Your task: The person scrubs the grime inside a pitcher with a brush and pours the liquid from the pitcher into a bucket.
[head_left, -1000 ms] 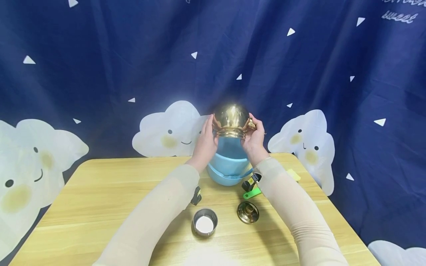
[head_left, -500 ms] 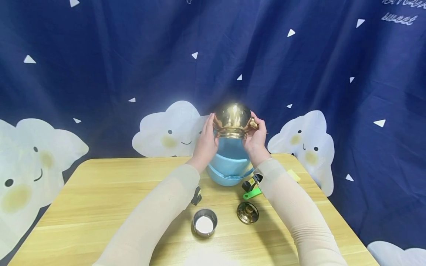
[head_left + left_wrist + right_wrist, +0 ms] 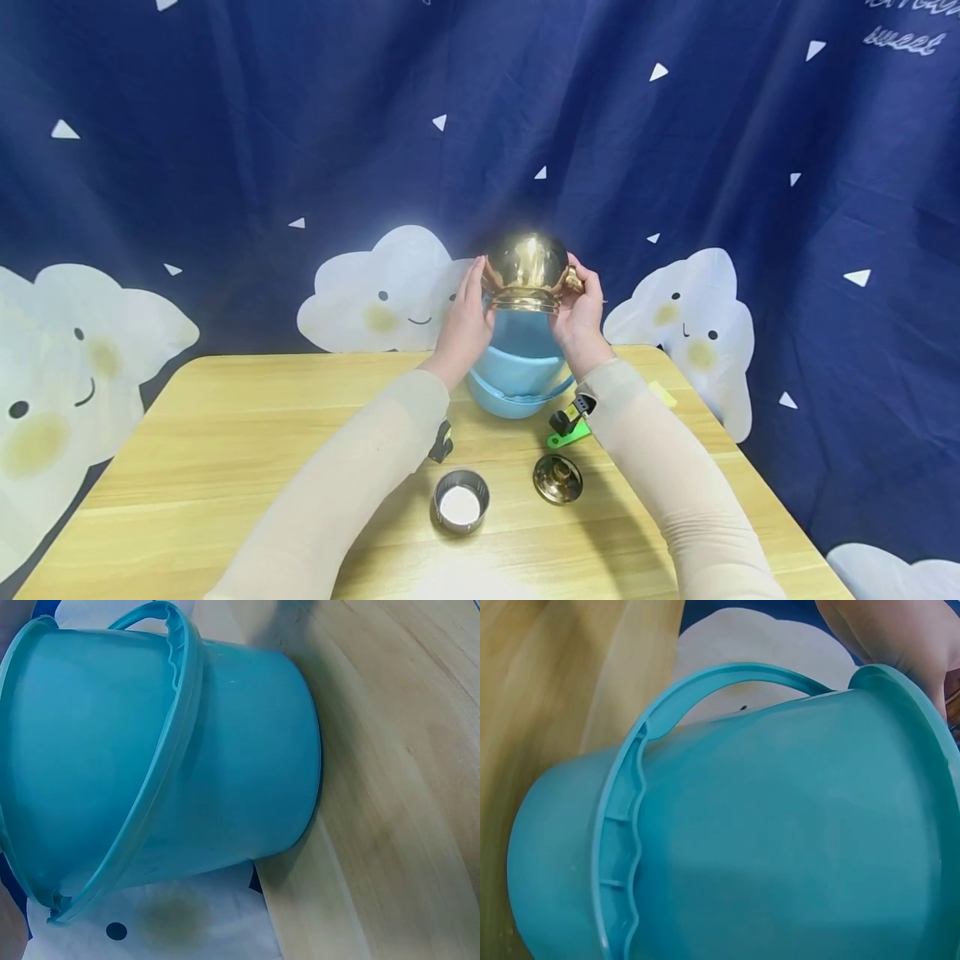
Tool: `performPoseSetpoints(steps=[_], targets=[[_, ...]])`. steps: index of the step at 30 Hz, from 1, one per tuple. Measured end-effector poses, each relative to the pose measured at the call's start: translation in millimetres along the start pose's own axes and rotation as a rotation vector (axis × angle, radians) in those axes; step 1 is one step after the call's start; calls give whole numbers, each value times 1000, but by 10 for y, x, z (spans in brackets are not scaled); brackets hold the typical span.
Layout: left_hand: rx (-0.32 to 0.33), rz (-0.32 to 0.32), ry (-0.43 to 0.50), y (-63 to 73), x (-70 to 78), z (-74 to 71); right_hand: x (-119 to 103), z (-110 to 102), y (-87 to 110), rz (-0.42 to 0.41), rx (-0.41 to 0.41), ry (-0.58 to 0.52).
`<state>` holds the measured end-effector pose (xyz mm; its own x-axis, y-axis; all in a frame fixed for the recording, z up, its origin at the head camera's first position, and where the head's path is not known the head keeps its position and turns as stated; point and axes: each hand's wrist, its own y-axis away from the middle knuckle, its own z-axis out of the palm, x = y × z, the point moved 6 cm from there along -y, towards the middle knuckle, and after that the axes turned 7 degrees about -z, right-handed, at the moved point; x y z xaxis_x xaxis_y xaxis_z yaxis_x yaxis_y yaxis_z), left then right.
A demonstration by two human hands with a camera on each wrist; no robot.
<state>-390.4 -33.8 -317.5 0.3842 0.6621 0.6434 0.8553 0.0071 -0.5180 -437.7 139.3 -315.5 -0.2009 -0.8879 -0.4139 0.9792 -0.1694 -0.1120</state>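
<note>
A shiny gold teapot [image 3: 527, 262] is held upside down, its ringed mouth facing down over the blue bucket [image 3: 517, 375]. My left hand [image 3: 467, 325] holds its left side, with the fingers up along the round body. On the other side my right hand [image 3: 581, 312] grips it around a short gold projection. Both wrist views are mostly filled by the bucket [image 3: 240, 750], with its handle [image 3: 619, 847] hanging down the front. Part of the right hand [image 3: 896, 634] shows above the bucket's rim in the right wrist view; the teapot is mostly hidden there.
A gold lid [image 3: 558, 479] with a knob lies on the wooden table [image 3: 247, 467]. Left of it stands a small round metal cup [image 3: 459, 479]. A green-handled tool [image 3: 566, 437] and a yellow piece [image 3: 662, 394] are partly behind the right forearm. A blue curtain hangs behind.
The teapot and both hands have shifted very slightly to the right, still over the bucket. Everything on the table stays in place.
</note>
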Motion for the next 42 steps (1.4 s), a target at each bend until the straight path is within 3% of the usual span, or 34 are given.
performPoseSetpoints(steps=[9, 12, 18, 25, 34, 42], targets=[[-42, 6, 27, 0, -2, 9, -13, -131, -7, 26, 96, 40], [-52, 12, 50, 6, -17, 14, -26, -165, 8, 17, 117, 102], [-49, 12, 55, 15, -58, -25, -49, -132, 68, -15, 58, 267], [-47, 5, 32, 53, -21, -55, -67, -139, 147, 26, 38, 259], [-25, -16, 51, 93, 12, -53, -119, -143, 207, -23, 20, 389], [-26, -57, 60, 92, 15, -43, -116, -135, 216, -5, 44, 403]])
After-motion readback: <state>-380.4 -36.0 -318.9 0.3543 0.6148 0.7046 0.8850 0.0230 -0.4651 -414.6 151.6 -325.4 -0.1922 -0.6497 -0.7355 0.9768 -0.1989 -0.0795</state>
